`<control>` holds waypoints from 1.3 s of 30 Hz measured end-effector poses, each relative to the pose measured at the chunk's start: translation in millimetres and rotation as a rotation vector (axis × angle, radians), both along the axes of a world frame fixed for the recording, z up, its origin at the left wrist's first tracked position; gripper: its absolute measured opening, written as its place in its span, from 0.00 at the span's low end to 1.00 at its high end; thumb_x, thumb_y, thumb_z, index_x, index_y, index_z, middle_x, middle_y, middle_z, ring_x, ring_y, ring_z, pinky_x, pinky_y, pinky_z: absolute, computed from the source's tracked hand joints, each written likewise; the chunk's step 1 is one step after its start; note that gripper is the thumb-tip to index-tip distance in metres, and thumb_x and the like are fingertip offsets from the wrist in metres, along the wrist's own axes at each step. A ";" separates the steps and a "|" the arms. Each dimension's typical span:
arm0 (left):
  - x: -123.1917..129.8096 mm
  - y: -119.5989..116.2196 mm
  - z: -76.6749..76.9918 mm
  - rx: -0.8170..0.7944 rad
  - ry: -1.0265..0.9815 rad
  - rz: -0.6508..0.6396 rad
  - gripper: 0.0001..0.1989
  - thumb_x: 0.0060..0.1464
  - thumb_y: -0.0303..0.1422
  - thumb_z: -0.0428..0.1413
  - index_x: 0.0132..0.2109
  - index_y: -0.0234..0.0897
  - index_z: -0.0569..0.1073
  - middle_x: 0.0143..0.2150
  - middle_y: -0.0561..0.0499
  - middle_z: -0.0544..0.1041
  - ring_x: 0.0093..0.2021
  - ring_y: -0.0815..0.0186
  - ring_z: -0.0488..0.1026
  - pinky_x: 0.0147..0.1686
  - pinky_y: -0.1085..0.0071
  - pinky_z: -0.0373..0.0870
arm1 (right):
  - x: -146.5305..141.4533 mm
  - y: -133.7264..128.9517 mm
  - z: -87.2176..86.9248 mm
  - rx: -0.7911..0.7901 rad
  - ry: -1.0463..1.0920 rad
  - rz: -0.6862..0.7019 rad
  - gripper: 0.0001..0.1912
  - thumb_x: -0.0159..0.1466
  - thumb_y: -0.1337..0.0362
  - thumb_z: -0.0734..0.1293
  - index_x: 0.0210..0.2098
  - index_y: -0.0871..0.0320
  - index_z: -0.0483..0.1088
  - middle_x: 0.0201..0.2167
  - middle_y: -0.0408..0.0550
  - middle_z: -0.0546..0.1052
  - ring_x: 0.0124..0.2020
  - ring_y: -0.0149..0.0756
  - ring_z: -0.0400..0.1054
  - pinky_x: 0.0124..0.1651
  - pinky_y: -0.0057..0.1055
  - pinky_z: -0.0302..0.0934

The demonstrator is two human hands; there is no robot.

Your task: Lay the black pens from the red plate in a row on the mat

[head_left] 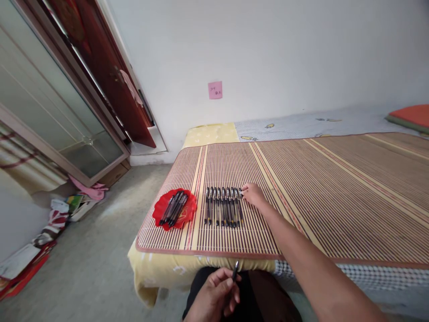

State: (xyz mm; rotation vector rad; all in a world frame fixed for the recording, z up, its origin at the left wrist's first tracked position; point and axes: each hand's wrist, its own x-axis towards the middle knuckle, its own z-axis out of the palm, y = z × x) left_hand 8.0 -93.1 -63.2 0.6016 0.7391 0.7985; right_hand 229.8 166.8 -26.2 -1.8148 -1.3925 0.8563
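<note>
Over my lap, my left hand [219, 290] is closed around a dark pen [236, 271], whose silvery tip points up. My right hand [253, 194] reaches onto the bamboo mat, its fingers pinched at the cap end of the rightmost pen [239, 210] in a row. Several black-capped pens [222, 205] lie side by side in that row, close together and roughly parallel. Left of them, a red plate [159, 208] with a wavy rim carries several more dark pens [174, 208] in a loose pile.
The striped bamboo mat [335, 201] covers a bed with a yellow and checked sheet. A pink sticky note [215, 90] is on the white wall. An orange cushion [410, 117] lies at far right. Papers and cloths [50, 228] line the floor at left, near a sliding door [60, 89].
</note>
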 end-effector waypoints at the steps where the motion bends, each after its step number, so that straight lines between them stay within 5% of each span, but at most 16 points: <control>1: 0.0 -0.2 0.2 0.003 0.000 0.002 0.20 0.51 0.45 0.67 0.41 0.33 0.73 0.24 0.53 0.74 0.16 0.75 0.61 0.16 0.76 0.44 | 0.5 -1.2 0.8 0.003 0.022 -0.006 0.04 0.59 0.74 0.70 0.32 0.62 0.77 0.29 0.50 0.81 0.23 0.31 0.74 0.26 0.24 0.64; 6: 0.2 -0.3 15.6 -0.012 0.038 0.145 0.20 0.52 0.45 0.66 0.43 0.33 0.73 0.24 0.55 0.72 0.18 0.76 0.59 0.18 0.76 0.45 | 4.4 -32.2 10.8 0.064 0.153 -0.001 0.08 0.63 0.66 0.69 0.41 0.61 0.76 0.31 0.50 0.80 0.25 0.32 0.74 0.25 0.24 0.66; 12: 3.2 7.3 50.0 0.052 0.081 0.288 0.19 0.49 0.42 0.69 0.39 0.34 0.73 0.27 0.55 0.71 0.22 0.75 0.62 0.22 0.76 0.52 | -13.8 -136.8 36.1 0.119 0.534 0.291 0.17 0.64 0.52 0.69 0.41 0.59 0.76 0.32 0.48 0.79 0.28 0.32 0.73 0.28 0.27 0.66; 18: 11.1 5.9 58.8 0.215 0.226 0.334 0.17 0.50 0.42 0.68 0.38 0.34 0.75 0.27 0.55 0.71 0.22 0.74 0.62 0.23 0.75 0.55 | -46.9 -212.0 41.6 -0.006 0.708 0.421 0.21 0.62 0.46 0.70 0.40 0.58 0.75 0.26 0.44 0.77 0.27 0.32 0.71 0.31 0.28 0.65; 28: 18.0 -3.4 69.3 0.326 0.374 0.403 0.17 0.51 0.44 0.67 0.37 0.35 0.74 0.25 0.54 0.72 0.21 0.72 0.63 0.23 0.75 0.57 | -54.2 -220.4 48.1 0.028 0.760 0.383 0.18 0.57 0.48 0.74 0.31 0.58 0.73 0.22 0.41 0.73 0.23 0.31 0.67 0.28 0.28 0.60; 34: 20.3 -5.2 80.2 0.330 0.299 0.215 0.22 0.62 0.49 0.54 0.32 0.35 0.73 0.24 0.51 0.73 0.21 0.71 0.64 0.25 0.73 0.57 | -45.0 -224.9 59.4 0.019 0.810 0.464 0.17 0.61 0.50 0.72 0.35 0.59 0.75 0.26 0.43 0.76 0.29 0.32 0.70 0.35 0.29 0.62; 39: 17.7 -2.1 73.3 0.320 0.276 0.261 0.19 0.52 0.45 0.66 0.36 0.38 0.68 0.25 0.58 0.69 0.18 0.75 0.57 0.19 0.76 0.48 | -42.9 -225.1 58.2 0.023 0.782 0.442 0.18 0.61 0.49 0.72 0.36 0.59 0.75 0.26 0.42 0.74 0.29 0.31 0.68 0.34 0.28 0.61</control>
